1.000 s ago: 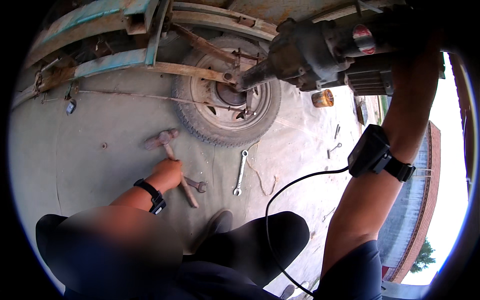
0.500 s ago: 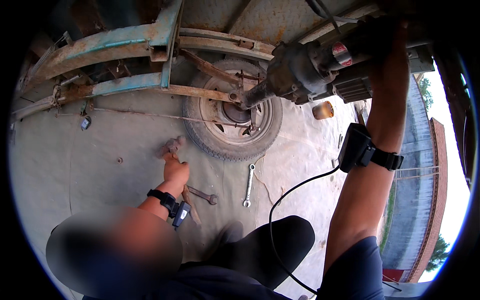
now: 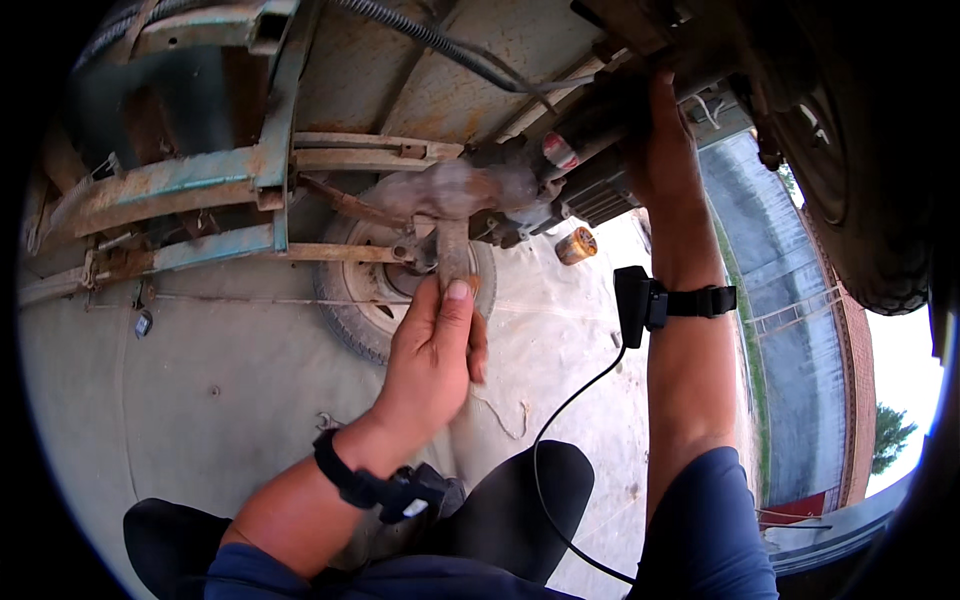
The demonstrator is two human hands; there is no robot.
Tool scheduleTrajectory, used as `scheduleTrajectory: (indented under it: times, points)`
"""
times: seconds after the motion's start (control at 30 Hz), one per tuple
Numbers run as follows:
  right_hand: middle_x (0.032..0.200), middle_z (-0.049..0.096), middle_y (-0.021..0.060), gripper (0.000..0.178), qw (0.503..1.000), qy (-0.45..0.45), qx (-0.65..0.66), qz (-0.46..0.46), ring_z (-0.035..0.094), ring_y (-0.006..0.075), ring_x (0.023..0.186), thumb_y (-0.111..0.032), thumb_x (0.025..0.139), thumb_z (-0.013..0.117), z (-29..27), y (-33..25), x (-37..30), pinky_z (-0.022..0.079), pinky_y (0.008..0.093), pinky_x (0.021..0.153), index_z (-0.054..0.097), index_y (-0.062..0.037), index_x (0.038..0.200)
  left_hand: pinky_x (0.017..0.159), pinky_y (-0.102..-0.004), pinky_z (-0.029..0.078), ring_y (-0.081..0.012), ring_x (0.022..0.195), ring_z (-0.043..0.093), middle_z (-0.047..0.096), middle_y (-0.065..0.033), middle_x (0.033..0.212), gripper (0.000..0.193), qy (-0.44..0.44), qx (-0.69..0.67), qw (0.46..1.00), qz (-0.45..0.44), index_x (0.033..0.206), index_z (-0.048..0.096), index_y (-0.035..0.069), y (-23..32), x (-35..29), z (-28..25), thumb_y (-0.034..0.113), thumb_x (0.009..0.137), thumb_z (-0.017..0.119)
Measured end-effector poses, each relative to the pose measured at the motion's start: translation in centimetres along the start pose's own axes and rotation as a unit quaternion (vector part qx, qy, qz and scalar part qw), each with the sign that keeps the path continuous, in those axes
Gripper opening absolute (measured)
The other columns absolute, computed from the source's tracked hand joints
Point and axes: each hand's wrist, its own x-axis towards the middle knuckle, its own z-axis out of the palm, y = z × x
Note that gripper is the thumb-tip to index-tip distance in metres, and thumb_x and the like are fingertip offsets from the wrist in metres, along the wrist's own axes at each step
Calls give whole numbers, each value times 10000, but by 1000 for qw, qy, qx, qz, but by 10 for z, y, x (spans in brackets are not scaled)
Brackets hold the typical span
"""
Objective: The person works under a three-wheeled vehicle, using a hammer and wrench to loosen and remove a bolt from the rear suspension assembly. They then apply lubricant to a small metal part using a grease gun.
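Note:
My left hand [image 3: 435, 335] is closed round the wooden handle of a hammer [image 3: 453, 245]. The hammer is raised, its rusty head smeared by motion in front of the vehicle's dark gear housing [image 3: 515, 215]. My right arm reaches up to the underside of the vehicle. There my right hand [image 3: 660, 140] is against the dark shaft parts beside the housing; its fingers are lost in shadow, so its grip does not show. Behind the hammer stands a wheel [image 3: 335, 285] with a pale rim, partly covered by my left hand.
Rusty blue frame rails [image 3: 200, 190] run across the upper left. An orange-brown cylindrical part [image 3: 576, 246] lies on the ground sheet past the housing. A wrench end [image 3: 326, 421] shows beside my left wrist. Another tyre [image 3: 890, 285] hangs close on the right.
My left hand has lifted the hammer from the ground up to the gear housing. The view has shifted, and my right hand is still up at the underside.

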Motion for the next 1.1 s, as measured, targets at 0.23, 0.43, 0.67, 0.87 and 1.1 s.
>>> scheduleTrajectory:
  times: [0.23,0.43,0.67,0.87,1.1]
  points:
    - [1380,584,97,611,987,-129,68,67,566,240,1241,-531,1025,466,-24,-13,-4,417,439,1103,451,-87,1445,486,-238,348,-62,523,381,438,44,718,329,-66,-466,856,-216,1001,548,124,42,11,47,437,1053,462]
    - [1377,587,95,595,988,-126,64,67,571,229,1238,-523,1031,454,-34,-6,-3,422,425,1097,454,-91,1440,490,-221,364,-47,544,411,439,48,722,288,-130,-553,806,-165,990,556,99,65,38,76,374,1049,489]
    - [1317,625,78,623,992,-105,35,56,597,215,1195,-566,1012,474,-26,-5,-4,449,401,1050,499,-85,1406,488,-224,376,-46,546,419,431,47,715,330,-138,-565,801,-141,945,547,71,58,50,72,377,1050,479]
    - [1284,644,69,637,993,-102,23,54,609,209,1171,-587,988,514,-29,-6,-5,460,392,1033,523,-89,1385,498,-215,388,-48,547,423,437,44,722,319,-248,-558,773,-172,929,536,69,62,55,81,357,1052,474]
    - [1266,648,67,621,995,-75,32,50,612,206,1158,-571,981,543,-30,-2,-3,472,384,1019,532,-87,1370,481,-221,372,-45,538,414,438,42,719,313,-187,-583,770,-177,975,565,53,55,52,77,350,1046,496]
